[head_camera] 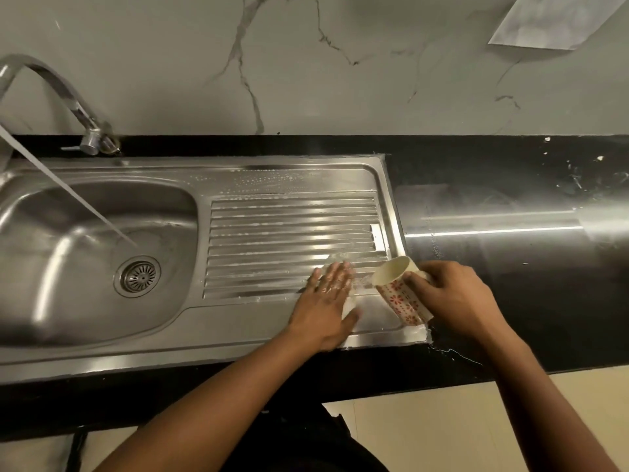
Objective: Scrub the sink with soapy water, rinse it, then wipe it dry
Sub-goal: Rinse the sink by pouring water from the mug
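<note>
Left hand [332, 291] lies flat, grip wide, on the wet drainboard [292, 233]; right hand [456, 298] grips a tilted cup [401, 294]. Poured water may overrun the drainboard's edge onto the desk [544, 318].

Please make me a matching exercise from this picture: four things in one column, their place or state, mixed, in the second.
1. tap
2. mug
3. left hand
4. drain strainer

A. flat on the wet drainboard
B. in the basin floor
C. running water into the basin
D. tilted, gripped by the right hand

Pairs: 1-C, 2-D, 3-A, 4-B
</note>
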`<control>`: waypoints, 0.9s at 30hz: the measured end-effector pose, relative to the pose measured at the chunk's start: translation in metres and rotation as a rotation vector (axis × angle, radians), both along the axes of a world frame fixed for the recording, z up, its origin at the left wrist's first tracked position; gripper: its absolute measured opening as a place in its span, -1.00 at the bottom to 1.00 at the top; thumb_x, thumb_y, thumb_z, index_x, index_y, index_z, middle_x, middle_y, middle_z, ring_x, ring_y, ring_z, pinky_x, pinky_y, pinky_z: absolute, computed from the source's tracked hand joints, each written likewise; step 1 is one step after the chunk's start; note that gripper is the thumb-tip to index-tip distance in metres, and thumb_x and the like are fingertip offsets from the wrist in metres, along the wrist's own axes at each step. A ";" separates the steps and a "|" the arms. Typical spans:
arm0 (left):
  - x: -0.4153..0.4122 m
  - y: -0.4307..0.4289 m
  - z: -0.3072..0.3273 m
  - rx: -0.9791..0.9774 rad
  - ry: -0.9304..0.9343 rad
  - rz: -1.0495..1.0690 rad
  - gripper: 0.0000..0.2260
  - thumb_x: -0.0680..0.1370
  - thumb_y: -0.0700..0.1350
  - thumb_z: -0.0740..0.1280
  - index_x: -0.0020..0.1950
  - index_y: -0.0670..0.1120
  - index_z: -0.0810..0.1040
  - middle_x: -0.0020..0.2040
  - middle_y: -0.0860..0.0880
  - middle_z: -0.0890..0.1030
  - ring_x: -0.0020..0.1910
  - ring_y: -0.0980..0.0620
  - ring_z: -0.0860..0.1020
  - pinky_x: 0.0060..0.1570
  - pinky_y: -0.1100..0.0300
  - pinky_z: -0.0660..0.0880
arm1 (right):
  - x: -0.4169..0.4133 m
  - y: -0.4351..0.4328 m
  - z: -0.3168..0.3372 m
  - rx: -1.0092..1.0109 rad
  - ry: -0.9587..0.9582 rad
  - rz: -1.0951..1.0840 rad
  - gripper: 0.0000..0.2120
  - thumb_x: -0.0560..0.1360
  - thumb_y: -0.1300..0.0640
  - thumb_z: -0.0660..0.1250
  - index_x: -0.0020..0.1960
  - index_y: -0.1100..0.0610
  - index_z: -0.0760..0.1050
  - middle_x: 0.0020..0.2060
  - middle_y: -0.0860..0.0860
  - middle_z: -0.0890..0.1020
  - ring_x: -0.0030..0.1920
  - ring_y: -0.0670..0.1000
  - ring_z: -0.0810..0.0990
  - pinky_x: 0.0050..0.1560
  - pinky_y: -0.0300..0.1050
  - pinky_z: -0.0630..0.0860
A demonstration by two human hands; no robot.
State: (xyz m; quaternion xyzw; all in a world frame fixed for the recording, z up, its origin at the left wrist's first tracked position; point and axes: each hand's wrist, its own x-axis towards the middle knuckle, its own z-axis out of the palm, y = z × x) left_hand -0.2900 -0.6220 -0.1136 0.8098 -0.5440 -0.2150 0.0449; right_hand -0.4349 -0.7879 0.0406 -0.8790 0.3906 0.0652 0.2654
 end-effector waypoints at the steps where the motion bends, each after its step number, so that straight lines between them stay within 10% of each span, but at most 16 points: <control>1: 0.004 0.014 0.000 -0.007 0.007 0.057 -0.31 0.69 0.32 -0.22 0.69 -0.03 -0.31 0.67 -0.01 -0.34 0.65 0.01 -0.39 0.64 -0.09 -0.29 | -0.003 -0.004 0.002 0.037 -0.022 -0.033 -0.77 0.63 -0.21 0.27 0.01 -0.12 0.62 -0.22 -0.19 0.70 -0.28 -0.20 0.69 -0.21 -0.13 0.66; 10: 0.007 0.018 0.005 0.076 0.037 0.228 -0.22 0.66 0.35 -0.19 0.65 -0.12 -0.38 0.63 -0.10 -0.45 0.62 -0.09 -0.45 0.62 -0.15 -0.32 | 0.028 -0.016 -0.002 -0.245 0.061 -0.014 -0.68 0.62 -0.18 0.22 -0.04 0.02 0.62 -0.17 -0.01 0.71 -0.21 0.06 0.65 -0.26 -0.11 0.49; 18: 0.004 -0.048 0.011 0.041 -0.050 -0.111 -0.36 0.66 0.17 -0.16 0.69 -0.09 0.12 0.67 -0.13 0.24 0.67 -0.16 0.10 0.62 -0.27 -0.12 | 0.071 0.006 -0.007 -0.265 0.056 0.185 -0.65 0.58 -0.18 0.23 -0.22 0.03 0.54 -0.30 -0.04 0.63 -0.31 0.04 0.61 -0.29 -0.09 0.54; 27: 0.064 0.080 -0.006 0.016 -0.066 0.377 -0.32 0.69 0.29 -0.23 0.69 -0.05 -0.31 0.67 -0.02 -0.38 0.65 -0.01 -0.39 0.64 -0.09 -0.31 | 0.031 -0.042 0.000 -0.019 0.010 0.017 -0.72 0.64 -0.12 0.31 -0.17 -0.03 0.62 -0.28 -0.13 0.68 -0.27 -0.11 0.66 -0.32 -0.16 0.45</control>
